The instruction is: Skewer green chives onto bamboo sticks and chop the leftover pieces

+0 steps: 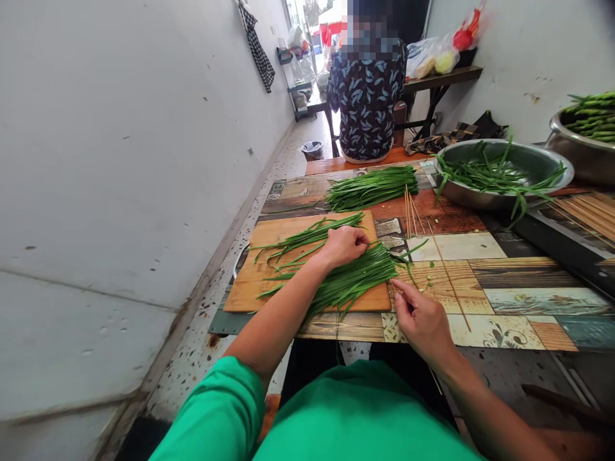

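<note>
A row of garlic chives (353, 278) lies across a wooden cutting board (245, 288), their cut ends lined up at the right. My left hand (346, 245) rests on the upper part of this row, its fingers curled in on the stalks. At the row's lower right corner is my right hand (425, 323), thumb and index finger close together by the stalk ends. A thin pale stick, apparently a skewer (436, 383), shows below the right wrist; most of it is hidden by the hand. A smaller bunch of chives (312, 237) lies higher on the board.
A thick chive bundle (372, 187) lies beyond the board. Loose bamboo skewers (449, 278) are right of it. A metal bowl (504, 200) holds more chives; a metal pot (560, 137) holds green stalks. A dark tray (552, 246) carries skewers. A person (368, 105) sits ahead, back turned.
</note>
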A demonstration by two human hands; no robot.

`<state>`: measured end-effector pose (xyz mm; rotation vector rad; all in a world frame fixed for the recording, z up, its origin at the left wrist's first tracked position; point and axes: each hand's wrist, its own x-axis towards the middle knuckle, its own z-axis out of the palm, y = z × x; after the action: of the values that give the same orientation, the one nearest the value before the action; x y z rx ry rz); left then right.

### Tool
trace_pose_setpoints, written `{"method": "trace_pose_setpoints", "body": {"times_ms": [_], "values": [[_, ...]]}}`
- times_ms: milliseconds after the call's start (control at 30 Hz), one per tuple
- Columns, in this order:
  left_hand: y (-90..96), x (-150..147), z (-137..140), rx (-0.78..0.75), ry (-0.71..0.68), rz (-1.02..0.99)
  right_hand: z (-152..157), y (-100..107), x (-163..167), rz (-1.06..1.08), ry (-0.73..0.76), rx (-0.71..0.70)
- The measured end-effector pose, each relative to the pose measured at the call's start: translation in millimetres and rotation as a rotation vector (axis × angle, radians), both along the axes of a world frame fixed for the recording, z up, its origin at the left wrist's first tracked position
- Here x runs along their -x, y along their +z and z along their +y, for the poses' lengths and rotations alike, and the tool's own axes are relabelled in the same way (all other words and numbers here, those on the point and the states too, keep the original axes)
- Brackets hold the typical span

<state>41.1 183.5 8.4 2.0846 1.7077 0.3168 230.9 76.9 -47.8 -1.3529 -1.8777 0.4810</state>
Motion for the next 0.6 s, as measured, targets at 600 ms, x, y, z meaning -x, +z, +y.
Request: {"method": "trace_pose_setpoints", "body": {"times_ms": [600], "values": [[-10.5, 3.5, 0.6, -0.045, -0.023, -0.050, 1.9, -2.0, -2.0, 0.047, 0.012, 0.010]]}}
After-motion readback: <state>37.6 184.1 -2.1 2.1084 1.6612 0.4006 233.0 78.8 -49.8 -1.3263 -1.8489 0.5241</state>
